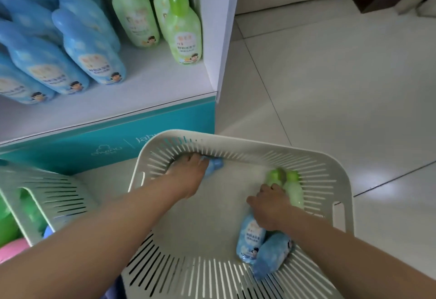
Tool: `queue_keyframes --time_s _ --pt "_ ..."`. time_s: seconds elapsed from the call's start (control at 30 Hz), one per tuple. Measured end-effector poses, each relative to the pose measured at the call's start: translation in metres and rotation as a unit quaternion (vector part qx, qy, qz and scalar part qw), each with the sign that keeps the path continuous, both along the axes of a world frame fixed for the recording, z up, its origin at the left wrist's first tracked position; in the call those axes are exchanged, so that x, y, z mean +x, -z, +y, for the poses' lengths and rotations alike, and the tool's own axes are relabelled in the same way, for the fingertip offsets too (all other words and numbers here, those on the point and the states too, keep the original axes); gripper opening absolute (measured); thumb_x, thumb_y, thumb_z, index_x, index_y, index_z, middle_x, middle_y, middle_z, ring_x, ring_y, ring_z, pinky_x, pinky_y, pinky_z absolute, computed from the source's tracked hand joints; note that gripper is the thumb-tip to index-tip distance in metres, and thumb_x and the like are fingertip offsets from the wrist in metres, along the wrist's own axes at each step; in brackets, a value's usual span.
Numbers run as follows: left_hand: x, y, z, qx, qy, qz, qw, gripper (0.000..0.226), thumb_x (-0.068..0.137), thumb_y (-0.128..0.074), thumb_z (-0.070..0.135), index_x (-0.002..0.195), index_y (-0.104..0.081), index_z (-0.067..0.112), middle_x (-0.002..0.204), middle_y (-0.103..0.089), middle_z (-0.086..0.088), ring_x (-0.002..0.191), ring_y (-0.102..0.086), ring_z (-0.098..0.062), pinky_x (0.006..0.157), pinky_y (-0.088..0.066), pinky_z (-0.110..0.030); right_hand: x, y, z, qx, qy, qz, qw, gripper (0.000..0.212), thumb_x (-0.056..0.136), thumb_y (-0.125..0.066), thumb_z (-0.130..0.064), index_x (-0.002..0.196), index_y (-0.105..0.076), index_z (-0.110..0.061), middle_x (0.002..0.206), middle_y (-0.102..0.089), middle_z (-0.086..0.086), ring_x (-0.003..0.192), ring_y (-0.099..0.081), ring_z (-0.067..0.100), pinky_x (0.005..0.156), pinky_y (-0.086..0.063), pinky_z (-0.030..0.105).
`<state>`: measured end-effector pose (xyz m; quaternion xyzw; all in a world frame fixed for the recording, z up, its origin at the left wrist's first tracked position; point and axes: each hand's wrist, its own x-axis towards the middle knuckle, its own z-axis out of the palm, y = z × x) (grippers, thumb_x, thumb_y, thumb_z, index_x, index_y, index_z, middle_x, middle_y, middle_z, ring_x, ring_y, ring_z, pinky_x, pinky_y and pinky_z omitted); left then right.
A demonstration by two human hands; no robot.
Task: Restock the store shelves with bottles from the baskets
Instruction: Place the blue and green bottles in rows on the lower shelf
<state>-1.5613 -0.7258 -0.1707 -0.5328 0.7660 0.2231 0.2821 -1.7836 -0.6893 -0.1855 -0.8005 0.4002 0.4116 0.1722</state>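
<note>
basket (247, 150): white, slotted | shelf bottles (94, 58): blue, cloud-mottled | shelf bottles (186, 29): pale green, bright green caps | shelf (153, 81): white | plinth (94, 143): teal, white lettering | basket bottles (271, 254): blue mottled | floor (330, 86): pale glossy tiles

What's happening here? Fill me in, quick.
A person is restocking a shelf from a white basket on the floor. The left hand grips a blue bottle at the far wall; the right hand closes on a green bottle. Another green and two blue bottles remain.
</note>
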Motion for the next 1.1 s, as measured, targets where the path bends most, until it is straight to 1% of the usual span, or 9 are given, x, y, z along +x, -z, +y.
queue_keyframes --time_s 0.1,0.2,0.3,0.37,0.43,0.57,0.83,0.97,1.1 --pt "0.000 0.006 0.000 0.014 -0.029 0.013 0.999 0.069 0.092 -0.050 0.019 0.150 -0.014 0.018 0.142 -0.036 -0.015 0.130 -0.036 -0.034 0.109 -0.029 -0.039 0.002 0.007 0.002 0.017 -0.018 0.014 1.000 0.033 0.090 -0.049 -0.021 0.122 -0.051 -0.015 0.122 -0.057 0.011 0.118 -0.041 0.029 0.098 -0.027 0.041" --pt "0.001 0.007 0.004 0.051 -0.045 0.004 0.998 0.074 0.074 -0.068 0.021 0.136 -0.027 0.015 0.125 -0.054 -0.011 0.115 -0.053 -0.031 0.098 -0.040 -0.037 0.009 0.009 -0.004 0.043 0.026 0.001 0.999 0.035 0.088 -0.053 -0.021 0.122 -0.054 -0.016 0.123 -0.055 0.013 0.118 -0.042 0.031 0.098 -0.031 0.040" --pt "-0.002 0.008 0.011 0.126 -0.089 0.026 0.988 0.061 0.078 -0.067 0.012 0.127 -0.032 0.009 0.123 -0.050 -0.012 0.111 -0.056 -0.031 0.081 -0.043 -0.032 0.024 0.008 -0.014 0.090 0.122 -0.068 0.986 0.030 0.086 -0.056 -0.023 0.115 -0.061 -0.015 0.118 -0.059 0.013 0.109 -0.055 0.031 0.087 -0.042 0.032" --pt "-0.003 0.007 0.015 0.176 -0.125 0.033 0.976 0.074 0.075 -0.074 0.013 0.133 -0.028 0.008 0.124 -0.052 -0.013 0.110 -0.057 -0.031 0.075 -0.043 -0.032 0.037 0.003 -0.020 0.122 0.162 -0.103 0.974 0.026 0.085 -0.059 -0.025 0.108 -0.063 -0.014 0.114 -0.063 0.010 0.104 -0.059 0.028 0.078 -0.043 0.028" --pt "0.000 0.006 0.019 0.220 -0.146 0.037 0.964 0.100 0.064 -0.082 0.017 0.142 -0.021 0.016 0.129 -0.052 -0.011 0.111 -0.057 -0.029 0.080 -0.049 -0.034 0.047 -0.006 -0.022 0.125 0.172 -0.127 0.969 0.025 0.085 -0.061 -0.025 0.107 -0.064 -0.014 0.113 -0.064 0.009 0.104 -0.059 0.027 0.074 -0.040 0.026" --pt "-0.001 -0.010 0.022 0.265 -0.137 0.066 0.952 0.083 0.061 -0.084 0.017 0.132 -0.043 0.017 0.128 -0.056 -0.005 0.109 -0.058 -0.025 0.088 -0.054 -0.042 0.062 -0.026 -0.020 0.085 0.171 -0.175 0.966 0.025 0.085 -0.064 -0.027 0.105 -0.062 -0.012 0.110 -0.063 0.012 0.101 -0.058 0.029 0.072 -0.037 0.028" --pt "0.013 -0.085 0.018 0.180 -0.211 0.221 0.935 0.083 0.066 -0.084 0.028 0.136 -0.041 0.019 0.131 -0.052 0.000 0.114 -0.052 -0.021 0.087 -0.039 -0.025 0.071 -0.109 -0.038 -0.023 0.174 -0.226 0.958 0.004 0.084 -0.058 -0.025 0.085 -0.056 -0.021 0.092 -0.061 0.006 0.082 -0.054 0.025 0.067 -0.036 0.026" --pt "0.027 -0.140 0.015 0.123 -0.237 0.290 0.919 0.071 0.065 -0.085 0.025 0.127 -0.050 0.020 0.123 -0.057 0.002 0.112 -0.056 -0.019 0.095 -0.045 -0.031 0.083 -0.162 -0.050 -0.070 0.168 -0.258 0.949 0.011 0.080 -0.055 -0.022 0.087 -0.062 -0.016 0.092 -0.065 0.006 0.084 -0.060 0.028 0.070 -0.050 0.033" --pt "0.061 -0.188 0.020 0.046 -0.290 0.362 0.885 0.056 0.061 -0.082 0.013 0.107 -0.054 0.028 0.104 -0.061 0.006 0.093 -0.059 -0.016 0.086 -0.051 -0.034 0.106 -0.218 -0.056 -0.107 0.147 -0.295 0.938 0.004 0.083 -0.055 -0.021 0.086 -0.058 -0.023 0.090 -0.062 0.002 0.084 -0.056 0.026 0.066 -0.042 0.029"
